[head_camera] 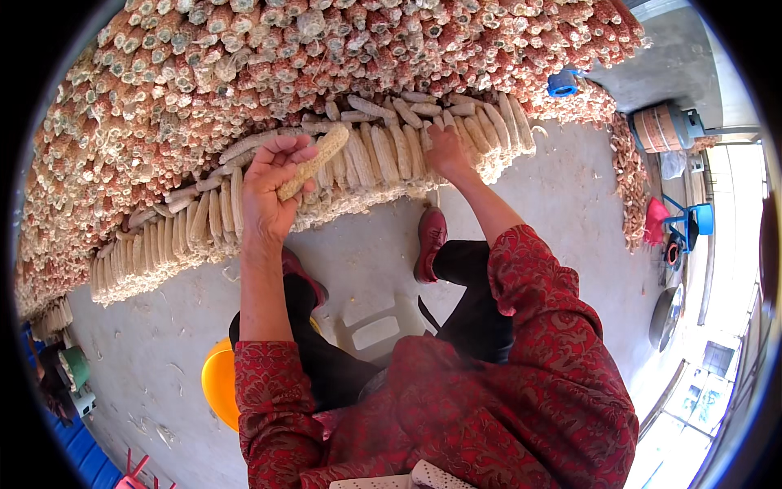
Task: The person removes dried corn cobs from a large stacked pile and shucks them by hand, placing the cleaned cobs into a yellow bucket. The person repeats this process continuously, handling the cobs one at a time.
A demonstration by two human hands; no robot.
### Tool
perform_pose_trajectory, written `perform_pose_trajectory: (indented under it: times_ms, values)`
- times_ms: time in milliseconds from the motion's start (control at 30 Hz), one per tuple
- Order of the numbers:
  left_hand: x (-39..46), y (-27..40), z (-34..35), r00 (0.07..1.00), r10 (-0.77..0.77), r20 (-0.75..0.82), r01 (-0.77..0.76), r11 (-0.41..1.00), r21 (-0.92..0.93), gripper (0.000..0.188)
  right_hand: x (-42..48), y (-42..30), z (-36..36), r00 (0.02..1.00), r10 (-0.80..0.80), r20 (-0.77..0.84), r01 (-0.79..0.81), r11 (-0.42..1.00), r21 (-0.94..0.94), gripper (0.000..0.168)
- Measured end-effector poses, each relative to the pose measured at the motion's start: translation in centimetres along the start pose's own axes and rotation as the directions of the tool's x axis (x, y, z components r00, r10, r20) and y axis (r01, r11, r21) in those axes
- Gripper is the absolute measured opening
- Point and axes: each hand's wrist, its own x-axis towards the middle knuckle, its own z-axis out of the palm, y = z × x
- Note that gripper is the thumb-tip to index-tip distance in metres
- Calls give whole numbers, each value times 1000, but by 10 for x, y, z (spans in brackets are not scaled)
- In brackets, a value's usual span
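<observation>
A pale, bare corn cob [321, 158] lies tilted in my left hand [274, 183], between the thumb and the fingers. My right hand [448, 151] reaches down onto a long row of pale corn cobs [385, 160], its fingertips among their upper ends. Whether those fingers grip a cob cannot be made out. Most cobs in the row stand packed side by side in front of the big stack. Several loose cobs [371, 107] lie flat along the top of the row.
Behind the row rises a tall stack of reddish corn cobs [342, 55]. A yellow basin [221, 382] is at my left, and a pale plastic stool [366, 348] is beneath me. Rightwards are a gas cylinder [663, 128], a blue stand [690, 221] and scattered cobs [629, 183].
</observation>
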Motion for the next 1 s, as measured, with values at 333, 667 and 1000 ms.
perform_pose_trajectory:
  times_ms: [333, 667, 1000]
  values:
    - [3, -3, -1, 999, -27, 18, 29, 995, -91, 34, 1, -3, 5, 997, -24, -74, 26, 999, 25, 29]
    - [4, -7, -6, 986, -169, -4, 168, 979, -116, 29, -17, -41, -16, 853, -416, -317, 430, 902, -26, 33]
    - [6, -31, 7, 940, -342, -4, 316, 873, -370, 25, -79, -108, -24, 459, -767, -448, 808, 570, -148, 26]
